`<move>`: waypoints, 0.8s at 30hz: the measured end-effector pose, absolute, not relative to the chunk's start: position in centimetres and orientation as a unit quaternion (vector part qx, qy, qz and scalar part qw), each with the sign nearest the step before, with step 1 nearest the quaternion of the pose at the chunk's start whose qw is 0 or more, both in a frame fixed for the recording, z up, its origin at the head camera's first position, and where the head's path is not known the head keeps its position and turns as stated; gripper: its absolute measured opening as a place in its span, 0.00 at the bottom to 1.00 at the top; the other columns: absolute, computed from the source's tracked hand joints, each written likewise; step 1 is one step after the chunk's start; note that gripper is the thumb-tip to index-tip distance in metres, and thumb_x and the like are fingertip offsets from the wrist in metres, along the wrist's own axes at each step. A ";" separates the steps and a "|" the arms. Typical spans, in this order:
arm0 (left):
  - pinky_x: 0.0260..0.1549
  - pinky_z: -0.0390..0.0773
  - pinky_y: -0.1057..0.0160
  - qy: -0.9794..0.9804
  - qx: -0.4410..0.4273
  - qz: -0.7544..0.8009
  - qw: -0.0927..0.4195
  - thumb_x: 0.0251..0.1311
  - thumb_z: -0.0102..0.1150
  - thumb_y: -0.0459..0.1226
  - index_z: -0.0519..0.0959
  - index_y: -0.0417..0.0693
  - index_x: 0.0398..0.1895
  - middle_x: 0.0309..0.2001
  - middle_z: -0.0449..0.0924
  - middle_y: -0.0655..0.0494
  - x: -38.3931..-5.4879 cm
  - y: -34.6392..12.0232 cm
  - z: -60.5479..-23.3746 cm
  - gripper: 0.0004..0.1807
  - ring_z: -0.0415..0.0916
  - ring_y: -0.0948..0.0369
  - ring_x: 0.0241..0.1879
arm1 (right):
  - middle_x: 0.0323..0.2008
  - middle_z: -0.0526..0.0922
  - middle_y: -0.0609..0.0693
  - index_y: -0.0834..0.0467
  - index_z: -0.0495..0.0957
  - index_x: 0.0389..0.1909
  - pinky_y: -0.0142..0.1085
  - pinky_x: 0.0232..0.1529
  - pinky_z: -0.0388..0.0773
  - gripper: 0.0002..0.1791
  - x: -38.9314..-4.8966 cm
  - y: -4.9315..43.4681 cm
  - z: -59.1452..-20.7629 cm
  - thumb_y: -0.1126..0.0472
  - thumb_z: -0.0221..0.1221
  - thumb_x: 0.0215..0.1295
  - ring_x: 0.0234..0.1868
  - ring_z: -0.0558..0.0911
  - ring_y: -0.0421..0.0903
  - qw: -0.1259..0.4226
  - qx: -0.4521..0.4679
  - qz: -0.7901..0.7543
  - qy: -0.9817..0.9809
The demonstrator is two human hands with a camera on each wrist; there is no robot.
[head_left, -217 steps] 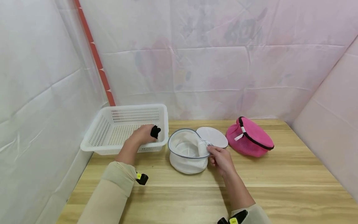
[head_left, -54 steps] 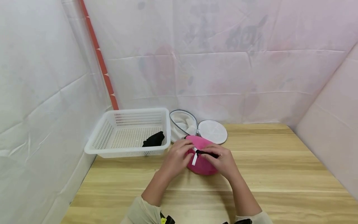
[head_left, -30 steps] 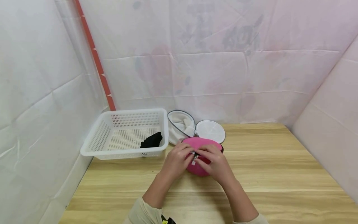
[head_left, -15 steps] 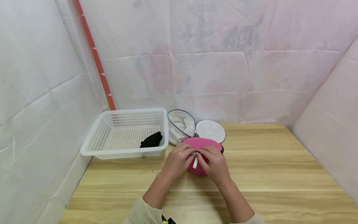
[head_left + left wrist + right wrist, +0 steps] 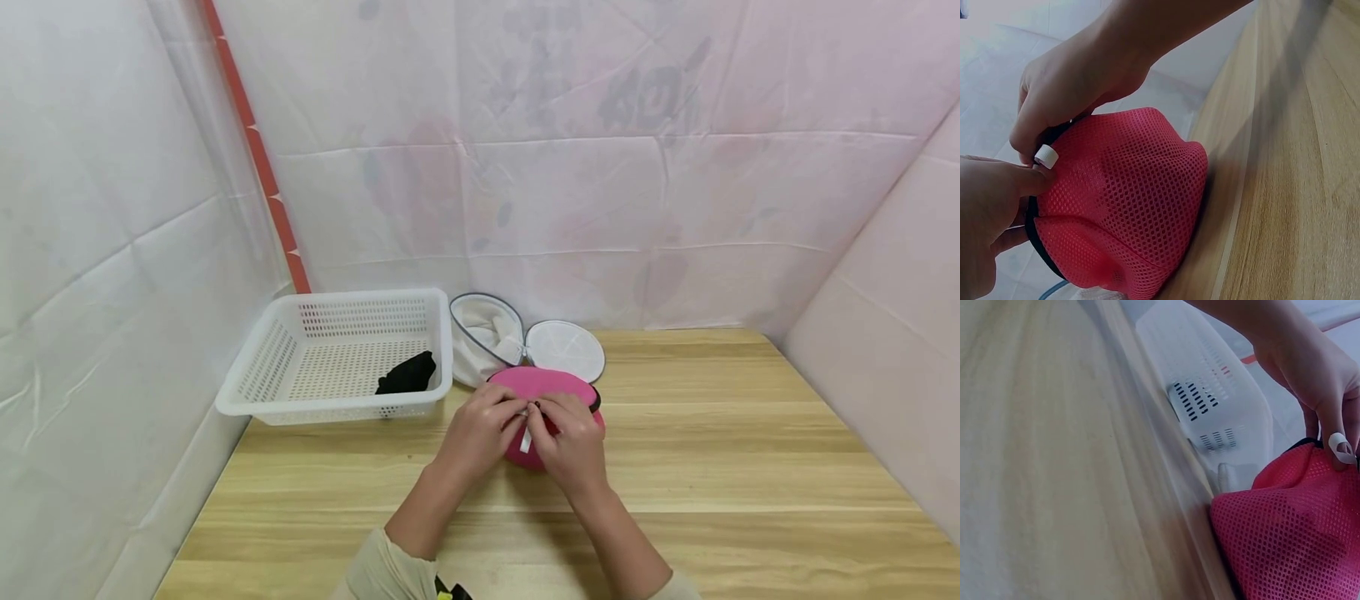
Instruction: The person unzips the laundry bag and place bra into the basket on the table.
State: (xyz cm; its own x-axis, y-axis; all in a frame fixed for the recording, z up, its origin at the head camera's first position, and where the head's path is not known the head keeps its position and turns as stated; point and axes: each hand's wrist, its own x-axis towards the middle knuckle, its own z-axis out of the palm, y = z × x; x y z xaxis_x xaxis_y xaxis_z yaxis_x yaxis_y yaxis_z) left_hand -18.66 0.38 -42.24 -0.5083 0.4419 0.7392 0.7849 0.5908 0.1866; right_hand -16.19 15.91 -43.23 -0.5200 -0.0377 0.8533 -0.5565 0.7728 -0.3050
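Note:
A pink mesh laundry bag (image 5: pixel 546 382) with a black zipper edge stands on the wooden table. My left hand (image 5: pixel 474 429) pinches its front edge beside the zipper. Right against it, my right hand (image 5: pixel 572 442) pinches the same edge, fingertips nearly meeting the left ones. From between the fingers hangs a short white tab (image 5: pixel 526 439); the left wrist view shows it as a small white loop. Fingertips cover the exact spot being pinched, so the zipper slider is hidden. The mesh body bulges toward me in both wrist views.
At the left stands a white plastic basket (image 5: pixel 334 407) with a black crumpled cloth (image 5: pixel 407 374) inside. Behind the pink bag lies a white mesh laundry bag (image 5: pixel 468 358), its round lid (image 5: pixel 566 350) folded open to the right. Fabric sheets (image 5: pixel 555 192) wall in the table (image 5: pixel 750 467).
Earlier the hands were at the basket and white bag, with the pink bag at right. Now the pink bag is in front, pinched by both hands, which have drawn close together at its zipper.

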 end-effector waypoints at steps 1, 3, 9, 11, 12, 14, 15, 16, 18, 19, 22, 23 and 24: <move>0.49 0.79 0.68 -0.828 -0.370 -0.263 0.329 0.55 0.70 0.33 0.88 0.47 0.40 0.37 0.83 0.58 -18.6 0.4 -42.2 0.08 0.78 0.61 0.43 | 0.31 0.87 0.53 0.64 0.87 0.29 0.45 0.43 0.83 0.04 -16.2 15.9 -43.3 0.67 0.65 0.55 0.36 0.85 0.50 0.456 0.180 0.284 -0.824; 0.49 0.79 0.68 -0.829 -0.368 -0.264 0.329 0.55 0.70 0.33 0.88 0.46 0.39 0.37 0.83 0.58 -18.6 0.4 -42.2 0.08 0.78 0.61 0.42 | 0.31 0.87 0.54 0.64 0.87 0.29 0.47 0.47 0.82 0.04 -16.1 15.8 -43.4 0.67 0.64 0.56 0.37 0.85 0.51 0.455 0.181 0.279 -0.826; 0.52 0.77 0.66 -0.831 -0.367 -0.263 0.326 0.57 0.68 0.33 0.87 0.47 0.38 0.36 0.83 0.59 -18.5 0.5 -42.3 0.06 0.79 0.62 0.42 | 0.32 0.88 0.56 0.66 0.85 0.32 0.57 0.55 0.78 0.05 -16.1 15.7 -43.7 0.68 0.65 0.56 0.38 0.86 0.53 0.453 0.184 0.262 -0.832; 0.53 0.77 0.66 -0.831 -0.369 -0.264 0.322 0.57 0.67 0.33 0.87 0.47 0.38 0.36 0.83 0.59 -18.6 0.5 -42.3 0.06 0.79 0.62 0.43 | 0.32 0.88 0.57 0.66 0.85 0.33 0.58 0.55 0.77 0.05 -16.1 15.7 -43.7 0.69 0.65 0.56 0.38 0.86 0.54 0.454 0.184 0.261 -0.832; 0.53 0.77 0.67 -0.830 -0.370 -0.265 0.321 0.57 0.67 0.33 0.87 0.47 0.39 0.37 0.83 0.59 -18.6 0.5 -42.3 0.07 0.79 0.62 0.43 | 0.32 0.88 0.57 0.66 0.85 0.33 0.58 0.56 0.77 0.05 -16.1 15.7 -43.7 0.69 0.65 0.56 0.38 0.86 0.54 0.455 0.184 0.261 -0.831; 0.52 0.78 0.67 -0.829 -0.373 -0.267 0.320 0.57 0.67 0.33 0.87 0.47 0.39 0.37 0.83 0.59 -18.6 0.5 -42.4 0.07 0.79 0.62 0.43 | 0.32 0.88 0.57 0.66 0.85 0.32 0.58 0.56 0.77 0.04 -16.1 15.7 -43.6 0.70 0.65 0.56 0.38 0.86 0.54 0.454 0.184 0.260 -0.832; 0.52 0.78 0.67 -0.828 -0.374 -0.268 0.320 0.57 0.68 0.32 0.88 0.47 0.39 0.37 0.83 0.59 -18.7 0.5 -42.4 0.07 0.79 0.62 0.43 | 0.32 0.87 0.57 0.66 0.85 0.32 0.58 0.56 0.77 0.04 -16.0 15.7 -43.6 0.70 0.64 0.57 0.38 0.86 0.54 0.453 0.185 0.260 -0.833; 0.51 0.78 0.67 -0.827 -0.376 -0.270 0.319 0.57 0.68 0.32 0.88 0.47 0.39 0.37 0.83 0.59 -18.7 0.5 -42.4 0.08 0.79 0.62 0.43 | 0.31 0.87 0.57 0.66 0.85 0.32 0.58 0.56 0.77 0.04 -16.0 15.8 -43.5 0.70 0.64 0.57 0.37 0.86 0.54 0.453 0.186 0.259 -0.833; 0.51 0.78 0.67 -0.824 -0.380 -0.275 0.318 0.57 0.68 0.31 0.87 0.47 0.40 0.37 0.83 0.59 -18.7 0.4 -42.4 0.08 0.79 0.62 0.43 | 0.31 0.87 0.57 0.66 0.84 0.31 0.58 0.56 0.77 0.03 -16.1 15.9 -43.5 0.70 0.63 0.57 0.37 0.86 0.54 0.452 0.189 0.261 -0.832; 0.51 0.79 0.67 -0.823 -0.382 -0.277 0.316 0.57 0.67 0.31 0.87 0.47 0.40 0.37 0.83 0.59 -18.7 0.4 -42.4 0.08 0.79 0.62 0.43 | 0.30 0.87 0.57 0.67 0.84 0.31 0.57 0.56 0.77 0.04 -16.1 15.9 -43.5 0.70 0.62 0.57 0.36 0.86 0.54 0.451 0.190 0.261 -0.832; 0.50 0.79 0.67 -0.823 -0.385 -0.279 0.310 0.58 0.66 0.30 0.87 0.48 0.41 0.37 0.83 0.59 -18.7 0.4 -42.4 0.09 0.79 0.61 0.44 | 0.30 0.87 0.57 0.67 0.84 0.30 0.57 0.56 0.77 0.04 -16.2 16.2 -43.5 0.70 0.61 0.59 0.35 0.86 0.54 0.453 0.197 0.265 -0.828; 0.50 0.79 0.67 -0.825 -0.385 -0.278 0.307 0.58 0.66 0.30 0.87 0.48 0.41 0.38 0.83 0.59 -18.8 0.4 -42.4 0.09 0.79 0.61 0.44 | 0.29 0.87 0.57 0.67 0.84 0.30 0.57 0.56 0.77 0.05 -16.2 16.2 -43.5 0.69 0.60 0.59 0.35 0.86 0.54 0.452 0.198 0.266 -0.828; 0.50 0.78 0.68 -0.826 -0.385 -0.277 0.305 0.59 0.65 0.30 0.87 0.48 0.42 0.38 0.83 0.59 -18.8 0.3 -42.4 0.09 0.79 0.62 0.44 | 0.29 0.87 0.57 0.67 0.84 0.30 0.57 0.56 0.77 0.06 -16.2 16.3 -43.5 0.69 0.60 0.60 0.35 0.86 0.54 0.450 0.199 0.267 -0.829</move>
State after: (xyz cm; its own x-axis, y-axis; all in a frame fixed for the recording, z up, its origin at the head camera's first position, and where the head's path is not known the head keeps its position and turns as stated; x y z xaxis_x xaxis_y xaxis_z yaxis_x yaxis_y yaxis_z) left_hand -18.76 0.34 -42.45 -0.5178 0.4669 0.7168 0.8049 0.5498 0.2233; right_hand -16.20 16.30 -43.52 -0.5161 -0.0883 0.8519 -0.5697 0.7781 -0.2645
